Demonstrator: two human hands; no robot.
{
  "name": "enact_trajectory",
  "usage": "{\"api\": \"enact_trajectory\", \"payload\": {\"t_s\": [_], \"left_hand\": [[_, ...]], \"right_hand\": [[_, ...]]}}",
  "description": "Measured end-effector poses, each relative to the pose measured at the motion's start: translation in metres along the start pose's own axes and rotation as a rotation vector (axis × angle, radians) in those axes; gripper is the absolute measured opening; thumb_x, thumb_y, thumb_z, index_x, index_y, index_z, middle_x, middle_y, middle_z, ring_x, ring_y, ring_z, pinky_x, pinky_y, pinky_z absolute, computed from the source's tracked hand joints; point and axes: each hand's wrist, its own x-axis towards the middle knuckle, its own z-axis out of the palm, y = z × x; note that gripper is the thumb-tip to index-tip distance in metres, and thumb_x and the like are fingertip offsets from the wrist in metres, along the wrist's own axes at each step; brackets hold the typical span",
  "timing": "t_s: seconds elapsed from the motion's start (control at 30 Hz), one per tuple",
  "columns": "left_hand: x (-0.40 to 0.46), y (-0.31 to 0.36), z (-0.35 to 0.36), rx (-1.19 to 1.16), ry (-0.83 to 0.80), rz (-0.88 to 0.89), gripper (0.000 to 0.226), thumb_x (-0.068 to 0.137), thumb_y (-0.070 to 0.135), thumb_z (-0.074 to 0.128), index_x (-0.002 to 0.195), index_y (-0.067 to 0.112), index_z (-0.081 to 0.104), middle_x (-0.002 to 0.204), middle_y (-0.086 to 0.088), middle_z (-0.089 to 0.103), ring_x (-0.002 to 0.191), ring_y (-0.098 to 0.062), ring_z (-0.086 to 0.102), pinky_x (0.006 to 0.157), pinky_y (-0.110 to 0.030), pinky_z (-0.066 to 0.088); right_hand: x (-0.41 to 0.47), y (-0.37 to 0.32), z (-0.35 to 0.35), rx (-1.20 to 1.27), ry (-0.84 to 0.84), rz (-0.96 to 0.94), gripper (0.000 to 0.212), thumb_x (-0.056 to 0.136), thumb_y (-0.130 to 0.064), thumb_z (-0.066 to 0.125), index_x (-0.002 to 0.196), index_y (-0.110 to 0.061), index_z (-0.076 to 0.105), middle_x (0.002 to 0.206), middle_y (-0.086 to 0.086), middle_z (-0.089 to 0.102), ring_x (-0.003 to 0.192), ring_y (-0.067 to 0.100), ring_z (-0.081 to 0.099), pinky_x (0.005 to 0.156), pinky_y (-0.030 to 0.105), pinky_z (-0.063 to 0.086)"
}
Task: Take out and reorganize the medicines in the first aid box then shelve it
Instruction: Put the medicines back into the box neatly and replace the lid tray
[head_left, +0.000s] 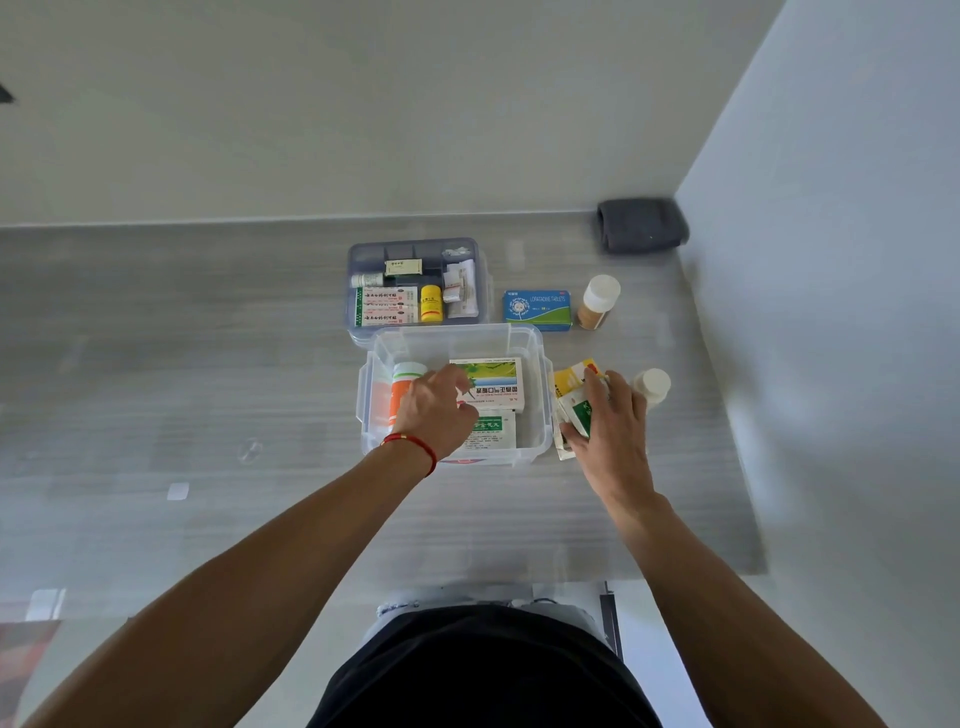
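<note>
clear plastic first aid box (540, 364) on grey counter (208, 364) | left hand (436, 410) inside, fingers curled, grasp unclear | right hand (613, 421) grips yellow-green medicine cartons (574, 402) beside box

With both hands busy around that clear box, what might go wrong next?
The right hand holds several boxes at once, right beside a white-capped bottle, so it could drop one or tip the bottle. The left hand reaches into the clear box over the orange bottle, and lifting a carton might disturb it.
</note>
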Motion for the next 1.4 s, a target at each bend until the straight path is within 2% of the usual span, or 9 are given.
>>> {"api": "enact_trajectory", "payload": {"t_s": [0.17, 0.27, 0.4, 0.57, 0.7, 0.83, 1.0, 1.2, 1.4], "left_hand": [[-0.007, 0.017, -0.019, -0.262, 0.044, 0.048, 0.015, 0.085, 0.014, 0.065, 0.098, 0.017, 0.071, 0.094, 0.003, 0.074, 0.09, -0.019, 0.07, 0.086, -0.035, 0.058], [-0.004, 0.04, -0.035, -0.674, -0.255, 0.018, 0.019, 0.092, 0.021, 0.067, 0.11, 0.016, 0.071, 0.1, -0.007, 0.076, 0.095, -0.026, 0.073, 0.085, -0.036, 0.062], [0.003, 0.045, -0.048, -0.997, -0.568, 0.047, 0.03, 0.094, 0.016, 0.067, 0.121, 0.003, 0.067, 0.112, -0.02, 0.073, 0.105, -0.034, 0.072, 0.088, -0.041, 0.06], [0.013, 0.008, -0.046, -0.72, -0.331, -0.021, 0.022, 0.086, 0.003, 0.073, 0.107, 0.011, 0.069, 0.1, -0.005, 0.079, 0.095, -0.023, 0.076, 0.081, -0.036, 0.062], [0.018, -0.019, -0.029, -0.339, -0.266, -0.019, 0.02, 0.084, 0.009, 0.074, 0.092, 0.023, 0.063, 0.097, 0.002, 0.075, 0.092, -0.019, 0.074, 0.065, -0.022, 0.059], [0.021, -0.014, -0.005, -0.019, -0.312, -0.073, 0.032, 0.08, 0.016, 0.075, 0.109, 0.023, 0.062, 0.104, -0.003, 0.067, 0.096, -0.024, 0.067, 0.081, -0.034, 0.06], [0.026, -0.004, 0.01, 0.063, -0.455, -0.125, 0.046, 0.079, 0.009, 0.074, 0.123, 0.011, 0.061, 0.121, -0.009, 0.065, 0.105, -0.029, 0.067, 0.088, -0.038, 0.06], [0.02, -0.008, 0.012, 0.286, -0.208, -0.093, 0.048, 0.081, 0.027, 0.075, 0.125, 0.016, 0.057, 0.117, -0.007, 0.065, 0.101, -0.023, 0.06, 0.08, -0.028, 0.051], [0.025, -0.009, 0.008, -0.011, -0.404, -0.303, 0.039, 0.08, 0.015, 0.075, 0.115, 0.006, 0.061, 0.114, -0.012, 0.069, 0.104, -0.03, 0.069, 0.092, -0.043, 0.059]], "right_hand": [[-0.004, -0.01, -0.043, 0.227, 0.201, 0.04, 0.083, 0.084, -0.029, 0.081, 0.153, -0.019, 0.036, 0.147, 0.004, 0.045, 0.132, 0.023, 0.037, 0.101, 0.04, 0.044], [0.004, -0.037, -0.075, 0.336, 0.181, -0.142, 0.086, 0.083, -0.038, 0.077, 0.155, -0.028, 0.031, 0.143, -0.012, 0.046, 0.123, 0.005, 0.033, 0.095, 0.034, 0.04], [0.02, -0.081, -0.091, 0.207, 0.02, -0.469, 0.093, 0.081, -0.053, 0.074, 0.156, -0.017, 0.031, 0.142, 0.003, 0.054, 0.127, 0.019, 0.042, 0.102, 0.038, 0.045], [0.029, -0.09, -0.082, 0.148, -0.199, -0.529, 0.094, 0.085, -0.049, 0.077, 0.16, -0.017, 0.028, 0.16, 0.004, 0.039, 0.143, 0.022, 0.036, 0.117, 0.043, 0.03], [0.029, -0.069, -0.08, 0.335, -0.039, -0.319, 0.059, 0.097, -0.026, 0.064, 0.152, -0.015, 0.044, 0.149, 0.004, 0.052, 0.134, 0.021, 0.049, 0.11, 0.033, 0.038], [0.029, -0.054, -0.078, 0.333, -0.017, -0.18, 0.045, 0.097, -0.018, 0.061, 0.142, -0.017, 0.054, 0.138, 0.002, 0.06, 0.119, 0.019, 0.057, 0.098, 0.033, 0.046], [0.02, -0.037, -0.075, 0.392, -0.015, -0.04, 0.043, 0.095, -0.018, 0.06, 0.138, -0.021, 0.059, 0.137, -0.001, 0.059, 0.115, 0.009, 0.058, 0.098, 0.033, 0.052], [0.001, -0.007, -0.065, 0.357, -0.036, 0.15, 0.04, 0.097, -0.018, 0.06, 0.136, -0.022, 0.059, 0.134, 0.0, 0.061, 0.112, 0.014, 0.063, 0.091, 0.039, 0.058], [-0.004, 0.001, -0.039, 0.086, -0.186, 0.06, 0.046, 0.095, -0.016, 0.069, 0.138, -0.01, 0.055, 0.144, 0.01, 0.056, 0.129, 0.029, 0.055, 0.1, 0.042, 0.05]]}}
